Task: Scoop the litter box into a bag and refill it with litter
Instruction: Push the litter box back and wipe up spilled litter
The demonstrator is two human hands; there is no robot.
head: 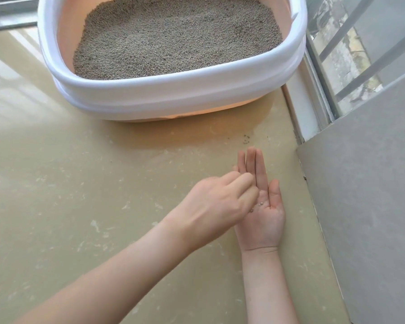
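Right hand (263, 213) is lying palm up and flat, fingers straight and pressed together, thumb out to the side, and I am seeing a few grey grains (258, 204) sitting on the palm near the base of the fingers. Left hand (218, 202) is reaching across from the other side, back toward the camera, with its fingers curled down over the right palm; its fingertips are hidden from me, so I cannot tell whether they are pinching a grain or only touching the palm. Both forearms are coming in bare from the bottom edge. Well ahead of the hands, the litter box (173, 94) is standing on the floor (80, 183), a white rim over a peach tub, and it is holding a level bed of litter (173, 36) that is spreading almost wall to wall. Just beyond the right fingertips, between them and the box, a small scatter of stray grains (246, 139) is lying on the beige floor. To the right of the right hand a grey wall (365, 206) is rising, near the thumb but apart from it. Farther ahead on that side, a window frame (318, 90) is running beside the box, with railing bars showing behind the glass.
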